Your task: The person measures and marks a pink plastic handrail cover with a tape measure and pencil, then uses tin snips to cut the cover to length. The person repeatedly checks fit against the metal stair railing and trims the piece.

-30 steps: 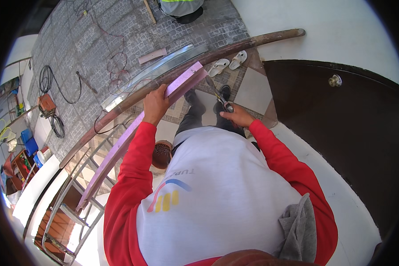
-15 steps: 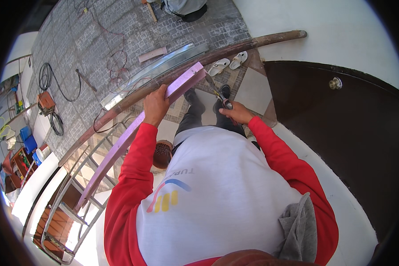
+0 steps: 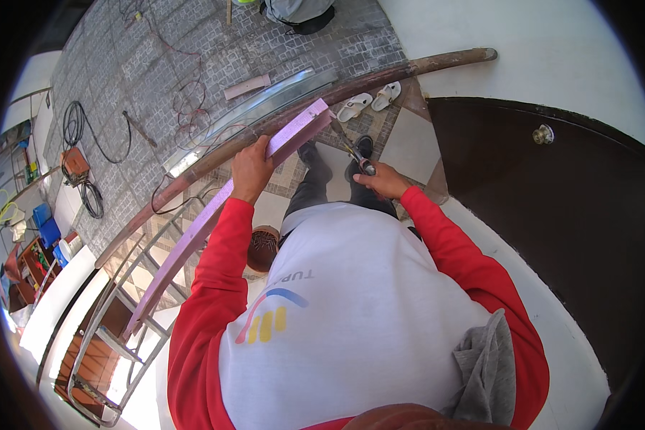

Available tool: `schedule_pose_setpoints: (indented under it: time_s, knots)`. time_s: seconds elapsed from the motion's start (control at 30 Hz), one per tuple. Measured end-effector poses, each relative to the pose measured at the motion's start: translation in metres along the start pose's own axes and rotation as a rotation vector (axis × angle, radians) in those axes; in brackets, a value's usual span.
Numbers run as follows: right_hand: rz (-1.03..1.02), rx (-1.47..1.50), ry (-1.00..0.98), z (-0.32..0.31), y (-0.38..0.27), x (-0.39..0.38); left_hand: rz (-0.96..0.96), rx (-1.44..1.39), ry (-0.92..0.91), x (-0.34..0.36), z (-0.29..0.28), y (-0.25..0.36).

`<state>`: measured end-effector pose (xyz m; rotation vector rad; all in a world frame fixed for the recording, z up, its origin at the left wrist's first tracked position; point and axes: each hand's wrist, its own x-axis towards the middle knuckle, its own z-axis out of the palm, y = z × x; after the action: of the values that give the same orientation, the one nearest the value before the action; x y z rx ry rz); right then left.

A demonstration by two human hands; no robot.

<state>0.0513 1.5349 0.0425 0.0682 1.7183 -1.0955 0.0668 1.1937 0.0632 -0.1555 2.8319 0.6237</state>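
My left hand (image 3: 252, 170) is closed round a long pink channel-shaped bar (image 3: 297, 130), which slants from the lower left up to the middle. The bar's far end lies just left of my right hand (image 3: 385, 182). That hand is closed on a metal plier-like tool (image 3: 358, 154) with long narrow jaws. The tool's tip points up and left toward the bar's end, close to its lower edge; whether it touches or grips the metal, I cannot tell. Below my left hand a round tub (image 3: 264, 248) stands by my leg, with small thin pieces in it.
A brown rail (image 3: 215, 159) curves across in front of me. Beyond it lie shiny metal strips (image 3: 254, 107), white sandals (image 3: 355, 107) and cables (image 3: 79, 129). A metal ladder (image 3: 147, 331) stands at lower left, a dark door (image 3: 530, 208) at right. Another person (image 3: 299, 13) is at the top.
My hands, the pink bar and the plier-like tool stay almost in place. At the top edge, a wooden stick by the other person has shifted left and upward, and a yellow-green patch now shows.
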Motion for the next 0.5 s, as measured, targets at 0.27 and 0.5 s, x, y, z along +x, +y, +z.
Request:
schedule_pose_setpoints:
  time_s: [0.27, 0.5]
  knots:
    - [-0.019, -0.016, 0.032, 0.002, 0.002, 0.001, 0.012, -0.006, 0.001, -0.001, -0.003, 0.002]
    - [0.024, 0.069, 0.052, 0.016, -0.007, -0.020, 0.036, -0.007, 0.014, -0.012, 0.001, 0.003]
